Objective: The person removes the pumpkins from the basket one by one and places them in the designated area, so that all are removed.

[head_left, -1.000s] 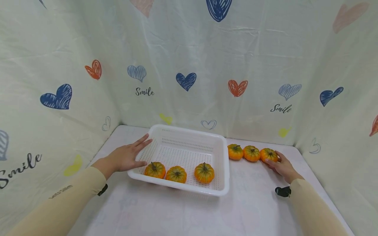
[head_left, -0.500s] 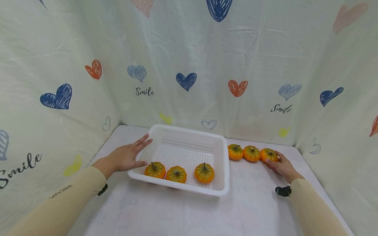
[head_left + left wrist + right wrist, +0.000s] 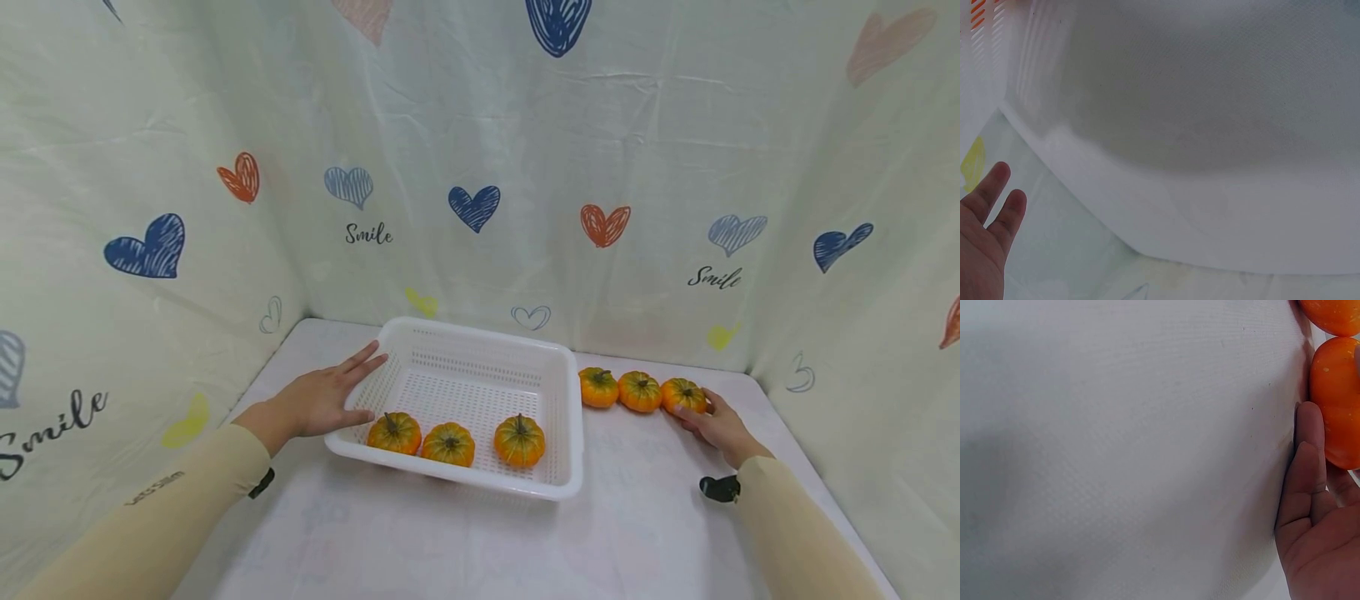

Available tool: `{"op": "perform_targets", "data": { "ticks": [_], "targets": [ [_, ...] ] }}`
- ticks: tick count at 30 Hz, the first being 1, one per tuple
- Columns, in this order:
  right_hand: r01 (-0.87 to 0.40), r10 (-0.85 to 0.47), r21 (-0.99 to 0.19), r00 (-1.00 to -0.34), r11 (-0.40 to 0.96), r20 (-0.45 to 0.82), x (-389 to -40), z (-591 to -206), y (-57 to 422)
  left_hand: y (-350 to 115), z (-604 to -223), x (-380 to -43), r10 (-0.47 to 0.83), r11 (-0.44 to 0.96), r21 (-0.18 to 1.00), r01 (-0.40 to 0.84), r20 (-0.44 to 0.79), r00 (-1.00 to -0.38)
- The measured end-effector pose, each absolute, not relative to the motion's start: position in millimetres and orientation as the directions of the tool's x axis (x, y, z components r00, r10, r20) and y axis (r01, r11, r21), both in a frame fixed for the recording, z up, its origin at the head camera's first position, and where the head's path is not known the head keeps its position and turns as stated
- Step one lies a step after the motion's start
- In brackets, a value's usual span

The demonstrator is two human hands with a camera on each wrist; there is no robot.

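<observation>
At the left rim of a white plastic basket [image 3: 480, 337], my left hand [image 3: 322, 400] lies with its fingers spread and straight. The left wrist view shows two of its fingers [image 3: 999, 215] extended, with the basket wall at the upper left. Three small orange-green pumpkins sit inside the basket along its near side, one of them [image 3: 519, 440] apart from the other two. To the right of the basket stands a row of three more. My right hand [image 3: 723, 429] holds the rightmost pumpkin [image 3: 682, 394], thumb in front and fingers round its far side; its orange underside shows in the right wrist view.
The middle pumpkin [image 3: 639, 391] of the row stands close beside the held one, and another pumpkin [image 3: 597, 387] stands near the basket's right wall. A white cloth covers the table [image 3: 420, 542]. Heart-printed curtains [image 3: 525, 125] rise behind and at both sides.
</observation>
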State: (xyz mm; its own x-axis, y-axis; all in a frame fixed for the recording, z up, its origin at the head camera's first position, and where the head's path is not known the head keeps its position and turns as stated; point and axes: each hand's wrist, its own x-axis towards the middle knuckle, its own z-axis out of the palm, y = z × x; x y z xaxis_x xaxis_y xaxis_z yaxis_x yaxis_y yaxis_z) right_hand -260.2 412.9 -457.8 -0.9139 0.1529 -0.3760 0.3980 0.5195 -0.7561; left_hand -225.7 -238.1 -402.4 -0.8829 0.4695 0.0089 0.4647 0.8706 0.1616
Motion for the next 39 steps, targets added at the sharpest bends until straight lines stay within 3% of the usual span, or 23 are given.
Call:
{"op": "perform_targets", "data": {
  "ticks": [14,23,31,39],
  "targets": [
    [0.408,0.164,-0.743,-0.909,0.53,-0.382,-258,-458,413,-239,-404,-226,0.475,0.866,0.166,0.472,0.02,-0.88],
    [0.345,0.111,-0.746,-0.931,0.57,-0.347,-250,-455,414,-239,-405,-227,0.475,0.867,0.165,0.471,0.016,-0.88],
    [0.243,0.08,-0.717,-0.964,0.654,-0.253,-234,-446,428,-238,-404,-227,0.472,0.869,0.16,0.468,0.016,-0.881],
    [0.074,0.018,-0.714,-0.996,0.696,-0.086,-230,-408,420,-238,-403,-226,0.47,0.871,0.157,0.466,0.013,-0.882]
  ]
}}
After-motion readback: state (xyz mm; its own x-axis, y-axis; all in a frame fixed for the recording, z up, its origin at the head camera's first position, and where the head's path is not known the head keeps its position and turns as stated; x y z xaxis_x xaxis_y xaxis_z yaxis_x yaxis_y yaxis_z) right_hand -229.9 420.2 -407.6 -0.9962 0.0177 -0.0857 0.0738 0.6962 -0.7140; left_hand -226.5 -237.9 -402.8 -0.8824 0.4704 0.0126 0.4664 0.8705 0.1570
